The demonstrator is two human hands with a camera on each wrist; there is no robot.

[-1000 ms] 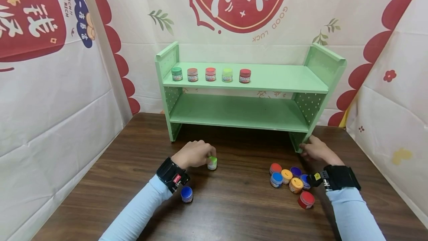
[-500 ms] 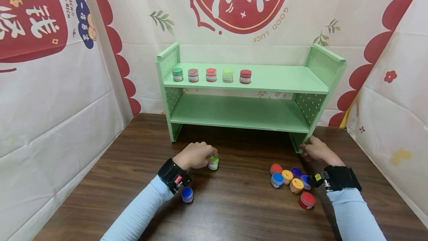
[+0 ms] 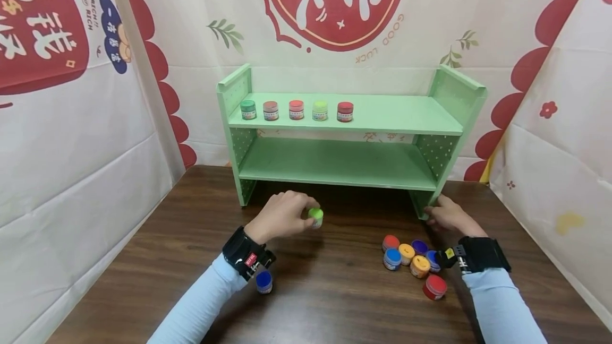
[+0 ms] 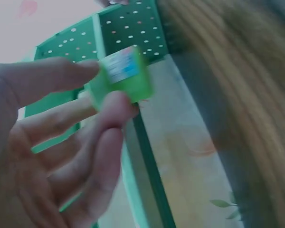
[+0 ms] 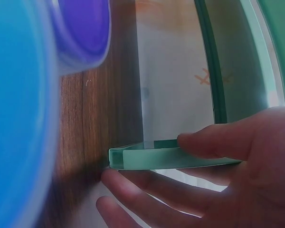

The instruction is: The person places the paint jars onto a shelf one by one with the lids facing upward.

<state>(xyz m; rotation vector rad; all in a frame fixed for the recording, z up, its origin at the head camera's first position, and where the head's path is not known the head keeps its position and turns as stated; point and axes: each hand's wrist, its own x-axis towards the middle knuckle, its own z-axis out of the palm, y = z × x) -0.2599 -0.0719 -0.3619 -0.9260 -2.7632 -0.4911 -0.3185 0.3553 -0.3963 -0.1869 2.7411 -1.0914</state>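
Pinching the lime-lidded jar (image 3: 317,217) between thumb and fingers, left hand (image 3: 282,215) held it in front of the green shelf (image 3: 334,161), a bit left of the shelf's middle. Right hand (image 3: 448,214) gripped the shelf's right side panel (image 5: 154,159) near the bottom, thumb on one side, fingers on the other. Blue-lidded jar (image 3: 264,283) stood on the worktop (image 3: 334,307), farther out from the shelf's left half. Seven jars (image 3: 420,267) with red, orange, blue and purple lids were grouped before the shelf's right half. Five jars (image 3: 296,111) lined the shelf's upper board (image 3: 401,113), toward its left end.
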